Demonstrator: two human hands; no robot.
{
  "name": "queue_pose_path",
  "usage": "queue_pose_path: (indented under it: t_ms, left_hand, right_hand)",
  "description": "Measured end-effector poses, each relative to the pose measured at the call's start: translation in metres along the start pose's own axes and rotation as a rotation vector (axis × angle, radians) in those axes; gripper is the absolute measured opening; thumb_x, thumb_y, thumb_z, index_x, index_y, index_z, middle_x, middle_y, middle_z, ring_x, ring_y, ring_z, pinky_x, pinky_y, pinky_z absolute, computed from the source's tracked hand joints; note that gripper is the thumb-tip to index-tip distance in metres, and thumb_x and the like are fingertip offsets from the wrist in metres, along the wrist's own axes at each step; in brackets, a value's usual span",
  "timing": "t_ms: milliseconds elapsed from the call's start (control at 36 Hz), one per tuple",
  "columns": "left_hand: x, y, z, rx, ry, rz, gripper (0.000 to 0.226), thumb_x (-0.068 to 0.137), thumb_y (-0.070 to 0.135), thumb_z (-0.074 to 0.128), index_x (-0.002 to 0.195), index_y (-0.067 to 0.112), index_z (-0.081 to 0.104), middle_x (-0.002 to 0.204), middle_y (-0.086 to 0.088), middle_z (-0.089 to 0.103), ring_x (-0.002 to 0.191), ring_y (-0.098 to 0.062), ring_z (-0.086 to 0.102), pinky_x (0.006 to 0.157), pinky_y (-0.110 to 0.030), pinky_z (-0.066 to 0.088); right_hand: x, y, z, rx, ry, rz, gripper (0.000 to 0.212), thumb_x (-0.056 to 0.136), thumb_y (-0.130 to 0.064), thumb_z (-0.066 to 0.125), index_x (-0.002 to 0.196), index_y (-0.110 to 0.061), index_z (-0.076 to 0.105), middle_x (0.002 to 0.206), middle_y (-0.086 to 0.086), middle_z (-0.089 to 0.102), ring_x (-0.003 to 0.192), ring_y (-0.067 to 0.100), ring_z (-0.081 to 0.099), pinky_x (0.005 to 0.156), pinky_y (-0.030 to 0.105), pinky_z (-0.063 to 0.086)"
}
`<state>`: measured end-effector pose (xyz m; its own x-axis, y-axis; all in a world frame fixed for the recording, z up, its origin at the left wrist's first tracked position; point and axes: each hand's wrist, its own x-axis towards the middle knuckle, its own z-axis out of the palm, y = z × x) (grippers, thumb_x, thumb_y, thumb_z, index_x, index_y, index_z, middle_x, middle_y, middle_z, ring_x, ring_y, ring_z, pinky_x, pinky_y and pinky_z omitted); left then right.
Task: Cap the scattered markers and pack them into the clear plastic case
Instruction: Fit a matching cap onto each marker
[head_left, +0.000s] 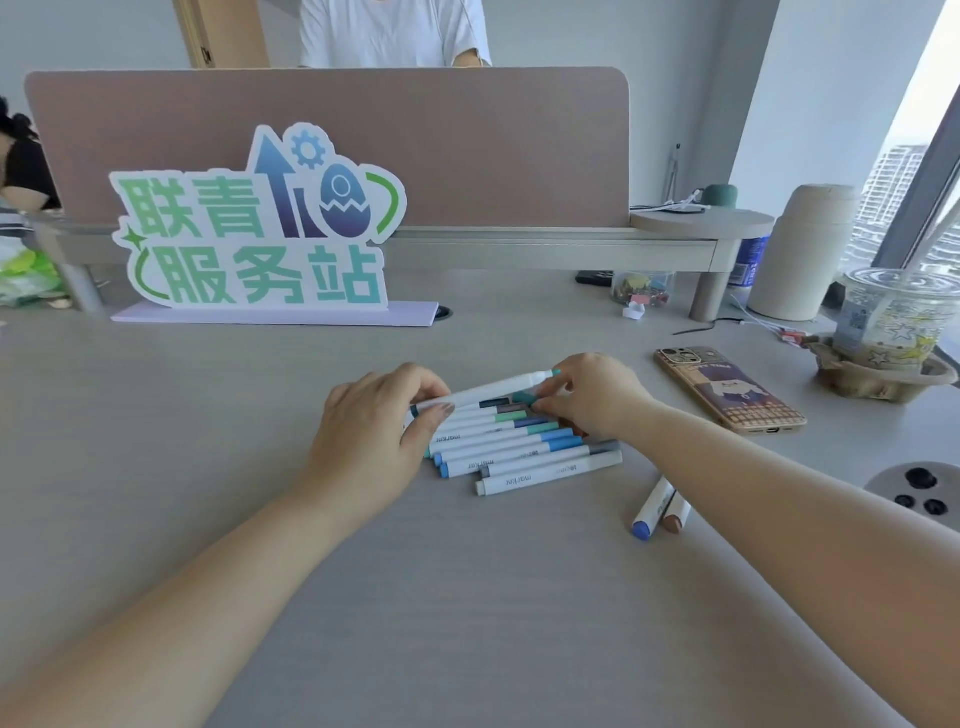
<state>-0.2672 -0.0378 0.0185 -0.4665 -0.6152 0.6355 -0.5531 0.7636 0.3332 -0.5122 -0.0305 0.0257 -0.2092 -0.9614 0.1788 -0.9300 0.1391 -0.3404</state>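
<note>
Several white-barrelled markers (519, 452) with blue, teal and grey caps lie side by side in a row on the grey desk (467, 597). My left hand (374, 431) grips the left end of one uncapped white marker (488, 392), held above the row, its teal tip pointing right. My right hand (587, 395) pinches a dark teal cap (524, 398) just under that tip. Two more markers, one blue-capped (649, 512) and one brown-capped (675, 517), lie apart beside my right forearm. I cannot make out the clear case.
A phone (730, 389) lies to the right of my hands. A plastic cup (893, 317) in a paper holder and a tall beige flask (800, 254) stand at far right. A standing sign (260, 223) and a desk divider (467, 145) close off the back; a person sits behind it.
</note>
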Motion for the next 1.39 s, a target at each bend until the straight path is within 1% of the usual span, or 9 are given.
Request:
queue_pose_path:
  t_ms: [278, 389, 472, 611, 694, 944, 1083, 1250, 1389]
  left_hand:
    - [-0.003, 0.006, 0.004, -0.146, 0.021, -0.072, 0.012, 0.085, 0.035, 0.053, 0.091, 0.027, 0.058, 0.088, 0.021, 0.061, 0.086, -0.010, 0.058, 0.082, -0.043, 0.047]
    - [-0.004, 0.011, 0.003, -0.270, 0.032, -0.149, 0.013, 0.088, 0.025, 0.065, 0.086, 0.034, 0.057, 0.091, 0.022, 0.063, 0.076, 0.006, 0.054, 0.073, -0.020, 0.042]
    - [-0.004, 0.017, 0.002, -0.352, 0.066, -0.211, 0.021, 0.086, 0.021, 0.067, 0.082, 0.038, 0.057, 0.090, 0.023, 0.063, 0.088, 0.009, 0.054, 0.067, -0.003, 0.036]
    - [-0.004, 0.021, 0.001, -0.429, 0.074, -0.260, 0.015, 0.084, 0.018, 0.070, 0.084, 0.030, 0.061, 0.091, 0.017, 0.065, 0.088, 0.017, 0.052, 0.070, 0.003, 0.034]
    - [-0.004, 0.021, 0.000, -0.450, 0.073, -0.266, 0.014, 0.083, 0.016, 0.070, 0.084, 0.027, 0.062, 0.091, 0.015, 0.065, 0.086, 0.016, 0.053, 0.069, 0.002, 0.035]
    - [-0.003, 0.018, 0.003, -0.499, 0.035, -0.292, 0.013, 0.082, 0.018, 0.072, 0.084, 0.028, 0.063, 0.091, 0.013, 0.068, 0.093, 0.004, 0.058, 0.074, -0.004, 0.041]
    - [-0.003, 0.019, 0.004, -0.505, 0.030, -0.288, 0.013, 0.082, 0.019, 0.071, 0.084, 0.029, 0.063, 0.092, 0.012, 0.068, 0.092, 0.003, 0.059, 0.075, -0.008, 0.042]
    - [-0.004, 0.024, 0.004, -0.521, 0.011, -0.276, 0.013, 0.081, 0.023, 0.072, 0.084, 0.032, 0.064, 0.089, 0.017, 0.067, 0.091, -0.005, 0.061, 0.084, -0.033, 0.047]
    - [-0.005, 0.026, 0.005, -0.536, 0.014, -0.258, 0.012, 0.079, 0.026, 0.073, 0.084, 0.033, 0.065, 0.087, 0.014, 0.067, 0.087, -0.009, 0.061, 0.076, -0.031, 0.047]
  right_hand:
    - [-0.031, 0.009, -0.019, 0.232, 0.131, -0.022, 0.009, 0.086, -0.024, 0.066, 0.094, -0.021, 0.069, 0.090, -0.010, 0.064, 0.089, 0.009, 0.059, 0.077, 0.025, 0.050]
    - [-0.062, 0.020, -0.027, 0.303, 0.129, -0.061, 0.007, 0.084, -0.023, 0.069, 0.090, -0.026, 0.069, 0.089, -0.015, 0.066, 0.084, -0.002, 0.060, 0.071, 0.010, 0.041]
    - [-0.078, 0.028, -0.027, 0.410, 0.184, -0.042, 0.009, 0.082, -0.021, 0.072, 0.087, -0.027, 0.069, 0.085, -0.017, 0.067, 0.078, -0.008, 0.059, 0.070, 0.010, 0.042]
    - [-0.084, 0.032, -0.029, 0.536, 0.247, -0.006, 0.015, 0.077, -0.018, 0.076, 0.083, -0.028, 0.067, 0.082, -0.015, 0.069, 0.077, -0.004, 0.061, 0.079, 0.022, 0.047]
    - [-0.084, 0.030, -0.032, 0.565, 0.229, -0.010, 0.015, 0.077, -0.019, 0.077, 0.084, -0.027, 0.067, 0.081, -0.013, 0.070, 0.081, 0.004, 0.062, 0.086, 0.033, 0.050]
    - [-0.083, 0.027, -0.032, 0.580, 0.228, -0.078, 0.014, 0.079, -0.023, 0.073, 0.085, -0.034, 0.066, 0.081, -0.015, 0.068, 0.079, -0.003, 0.061, 0.088, 0.033, 0.051]
    - [-0.082, 0.027, -0.033, 0.572, 0.217, -0.102, 0.015, 0.081, -0.022, 0.071, 0.086, -0.035, 0.065, 0.085, -0.015, 0.068, 0.081, -0.002, 0.061, 0.086, 0.028, 0.051]
    - [-0.087, 0.019, -0.033, 0.486, 0.207, -0.210, 0.017, 0.083, -0.023, 0.068, 0.092, -0.037, 0.063, 0.088, -0.017, 0.068, 0.089, -0.007, 0.060, 0.086, 0.015, 0.046]
    - [-0.092, 0.013, -0.031, 0.479, 0.239, -0.287, 0.016, 0.082, -0.025, 0.067, 0.095, -0.036, 0.065, 0.086, -0.021, 0.067, 0.089, -0.006, 0.059, 0.085, 0.012, 0.043]
